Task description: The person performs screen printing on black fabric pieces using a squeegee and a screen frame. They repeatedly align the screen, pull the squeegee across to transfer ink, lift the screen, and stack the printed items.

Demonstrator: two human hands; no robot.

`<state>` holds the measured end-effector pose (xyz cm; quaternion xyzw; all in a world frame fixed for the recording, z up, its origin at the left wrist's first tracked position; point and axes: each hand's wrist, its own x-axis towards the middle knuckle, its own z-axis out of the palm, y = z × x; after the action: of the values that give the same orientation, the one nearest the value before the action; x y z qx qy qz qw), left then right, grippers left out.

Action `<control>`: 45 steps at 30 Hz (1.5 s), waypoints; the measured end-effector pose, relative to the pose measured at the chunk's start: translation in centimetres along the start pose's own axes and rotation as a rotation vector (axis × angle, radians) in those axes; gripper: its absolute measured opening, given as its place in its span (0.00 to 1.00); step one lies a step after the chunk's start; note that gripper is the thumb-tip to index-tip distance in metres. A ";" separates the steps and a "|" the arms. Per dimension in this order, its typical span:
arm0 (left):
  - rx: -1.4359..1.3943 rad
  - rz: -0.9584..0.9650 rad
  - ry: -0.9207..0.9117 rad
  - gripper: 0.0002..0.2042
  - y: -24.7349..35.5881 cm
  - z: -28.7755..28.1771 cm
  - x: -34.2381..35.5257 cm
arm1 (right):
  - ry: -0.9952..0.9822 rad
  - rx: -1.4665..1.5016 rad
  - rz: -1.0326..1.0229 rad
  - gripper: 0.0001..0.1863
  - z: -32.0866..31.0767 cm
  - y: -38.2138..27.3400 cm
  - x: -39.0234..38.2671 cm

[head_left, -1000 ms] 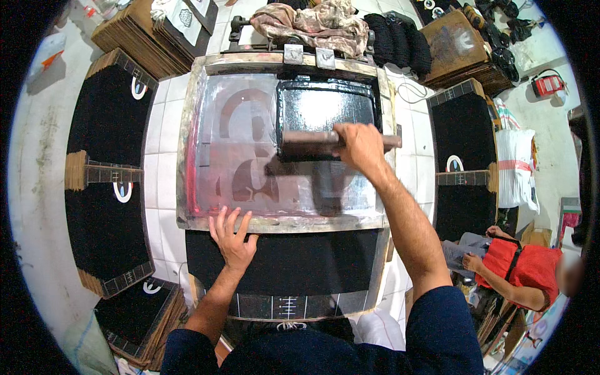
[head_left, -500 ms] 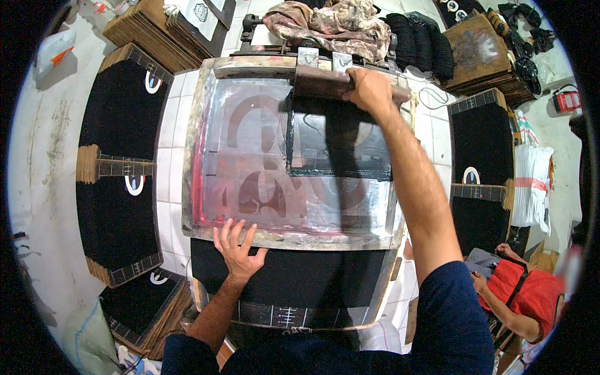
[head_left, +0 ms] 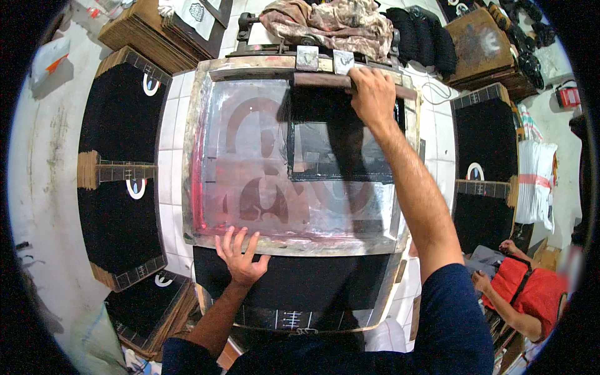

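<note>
A wooden screen-printing frame (head_left: 190,156) holds translucent mesh with curved shapes, a pink-stained left edge and a dark inked rectangle (head_left: 322,150) at the upper right. My right hand (head_left: 374,97) is closed round a brown squeegee (head_left: 315,80) lying along the frame's far side, below two metal clamps (head_left: 307,58). My left hand (head_left: 244,256) has its fingers spread over the frame's near edge. Beneath the frame, a board with black fabric (head_left: 306,281) sticks out toward me.
Stacked boards with black printed pieces stand left (head_left: 115,119) and right (head_left: 481,144) on the tiled floor (head_left: 175,156). Rumpled cloth (head_left: 325,25) and black bundles (head_left: 422,40) lie beyond the frame. At lower right another person (head_left: 525,294) in red holds grey material.
My right hand has moved the squeegee away from me, from the middle of the inked rectangle to the frame's far side. My left hand stays on the near edge. The view has shifted slightly.
</note>
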<state>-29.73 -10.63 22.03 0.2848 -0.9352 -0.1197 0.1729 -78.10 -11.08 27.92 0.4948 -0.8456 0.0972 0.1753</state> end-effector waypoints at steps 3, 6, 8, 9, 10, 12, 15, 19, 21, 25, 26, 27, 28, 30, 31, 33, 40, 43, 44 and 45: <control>0.004 -0.004 -0.008 0.29 0.0 0.2 -0.1 | -0.088 -0.006 0.001 0.17 1.2 0.7 1.0; 0.006 -0.012 -0.013 0.29 0.0 0.2 -0.1 | -0.140 0.020 -0.023 0.17 0.7 0.9 0.6; 0.005 -0.010 -0.009 0.29 0.1 0.1 0.0 | -0.177 0.016 -0.023 0.17 -0.6 0.3 -0.6; 0.003 -0.010 -0.010 0.29 0.0 0.0 0.0 | -0.195 0.000 -0.017 0.17 -1.5 -0.4 -1.9; -0.004 -0.016 -0.006 0.29 0.1 0.0 0.0 | -0.199 -0.014 -0.018 0.17 -2.6 -1.2 -3.4; -0.016 -0.002 0.000 0.29 0.0 -0.2 0.1 | -0.309 0.039 0.027 0.19 -4.9 -3.0 -7.3; -0.034 0.001 -0.002 0.29 0.0 -0.3 0.2 | -0.289 0.073 0.002 0.19 -7.1 -4.0 -10.1; -0.034 -0.004 -0.002 0.31 0.0 -0.1 0.1 | -0.443 0.123 0.044 0.17 -5.4 -2.2 -5.9; -0.033 -0.015 0.000 0.31 -0.1 -0.1 0.0 | -0.277 0.079 0.053 0.16 -3.3 -1.4 -2.7; -0.013 0.003 -0.004 0.30 -0.1 0.1 0.0 | -0.153 0.002 0.042 0.18 0.4 0.1 1.2; -0.012 -0.003 -0.002 0.30 -0.1 0.1 0.1 | -0.155 -0.018 0.055 0.18 0.5 0.2 1.1; -0.020 -0.006 0.013 0.29 -0.1 0.2 0.0 | -0.173 -0.024 0.046 0.18 0.3 0.1 0.5; -0.008 -0.021 -0.011 0.29 0.0 0.1 -0.1 | -0.127 -0.023 0.006 0.18 -0.2 -0.2 -0.4; 0.002 -0.001 0.009 0.28 0.0 0.1 0.0 | -0.137 0.023 -0.004 0.16 -2.2 -1.3 -2.7; -0.027 -0.015 0.004 0.28 0.0 0.1 0.1 | -0.284 -0.029 0.039 0.15 -3.5 -2.5 -4.4; -0.024 -0.007 0.003 0.28 0.0 0.0 0.2 | -0.350 0.035 0.077 0.20 -6.0 -4.0 -7.6; -0.001 0.014 0.021 0.29 -0.1 0.1 0.1 | -0.186 0.051 0.038 0.17 -3.1 -1.9 -3.7; 0.007 0.019 0.018 0.29 -0.2 0.3 -0.1 | -0.073 -0.007 0.042 0.19 0.1 -0.5 -0.2; 0.014 0.014 0.013 0.28 -0.3 0.3 -0.1 | -0.083 -0.025 0.034 0.19 0.7 -0.2 0.5; 0.019 0.006 0.009 0.28 -0.3 0.4 -0.1 | -0.057 -0.008 0.014 0.18 1.1 0.1 0.9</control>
<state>-29.64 -10.72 21.60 0.2840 -0.9364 -0.1091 0.1748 -78.78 -12.13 27.27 0.4907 -0.8540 0.0812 0.1525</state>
